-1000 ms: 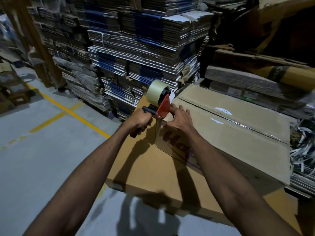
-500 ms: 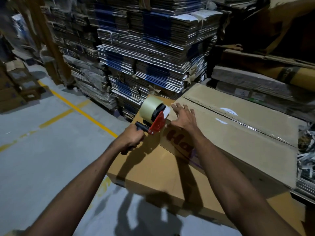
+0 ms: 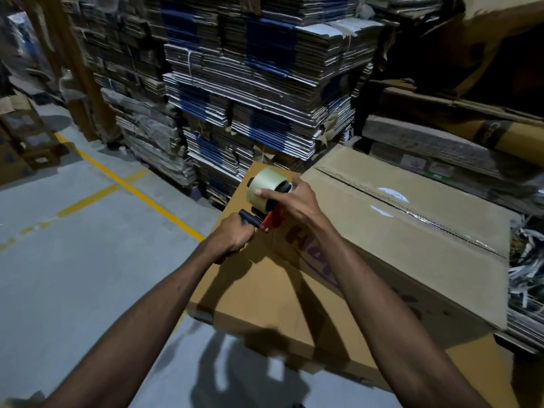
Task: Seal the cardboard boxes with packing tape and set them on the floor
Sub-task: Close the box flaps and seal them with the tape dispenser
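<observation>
Left hand (image 3: 231, 238) has its grip clamped round the black handle of the tape dispenser (image 3: 266, 201), holding it just off the near corner of the cardboard box (image 3: 382, 231). Right hand (image 3: 294, 201) curls over the tape roll (image 3: 265, 184), thumb pressed on its face. The box, taped along its top seam, sits on a flat cardboard sheet (image 3: 265, 304) above the floor (image 3: 73, 245).

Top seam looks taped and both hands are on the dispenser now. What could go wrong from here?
The right hand grips the tape roll close to the red cutter plate, so its fingers could catch the blade. The taped box sits on another carton near its edge; lifting it down one-handed might let it slip.
</observation>
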Available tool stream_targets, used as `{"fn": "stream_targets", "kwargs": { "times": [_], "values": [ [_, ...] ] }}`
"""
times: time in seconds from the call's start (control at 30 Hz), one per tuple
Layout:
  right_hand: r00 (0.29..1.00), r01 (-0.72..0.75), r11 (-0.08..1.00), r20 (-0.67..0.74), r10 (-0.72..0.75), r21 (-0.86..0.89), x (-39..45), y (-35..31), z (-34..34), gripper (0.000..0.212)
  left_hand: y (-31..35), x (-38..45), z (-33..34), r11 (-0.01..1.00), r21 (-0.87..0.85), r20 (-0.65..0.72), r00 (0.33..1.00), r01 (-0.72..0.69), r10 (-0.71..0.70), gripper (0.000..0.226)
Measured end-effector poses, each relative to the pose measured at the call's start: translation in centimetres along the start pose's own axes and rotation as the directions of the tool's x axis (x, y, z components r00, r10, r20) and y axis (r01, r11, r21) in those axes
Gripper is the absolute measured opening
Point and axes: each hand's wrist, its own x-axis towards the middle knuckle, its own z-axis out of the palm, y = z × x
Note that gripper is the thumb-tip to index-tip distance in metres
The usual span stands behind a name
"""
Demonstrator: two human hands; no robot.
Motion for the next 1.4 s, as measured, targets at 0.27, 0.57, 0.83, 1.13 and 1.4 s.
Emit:
{"fn": "stream_targets", "kwargs": {
  "times": [0.27, 0.57, 0.83, 1.13, 1.4],
  "values": [
    [0.989, 0.040, 0.990, -0.134, -0.058, -0.137, -1.8, 4.2, 2.9, 0.082, -5.6, 0.2, 1.7, 0.937, 0.348, 0.011, 1.000, -0.012, 0.009, 0.025],
    [0.998, 0.055, 0.997, -0.039, -0.053, 0.053, 0.2, 4.2, -0.4, 0.027, -10.6, 1.6, 4.4, 0.930, 0.284, -0.169, 0.967, 0.234, -0.192, 0.029],
    [0.999, 0.046, 0.965, -0.007, -0.046, 0.259, 0.8, 4.7, -1.5, 0.020, -7.7, 5.4, 6.2, 0.974, 0.016, -0.083, 0.971, 0.225, -0.223, 0.032],
    [0.999, 0.035, 0.910, 0.018, -0.046, 0.414, 0.9, 5.2, -1.9, 0.022, -1.4, 6.4, 6.2, 0.968, -0.221, -0.308, 0.950, -0.122, 0.049, 0.054],
    [0.998, -0.049, 0.799, 0.060, 0.015, 0.600, 1.1, 5.4, -2.8, 0.029, 3.4, 6.9, 10.1, 0.708, -0.705, -0.163, 0.978, -0.021, -0.133, 0.014]
  ]
}}
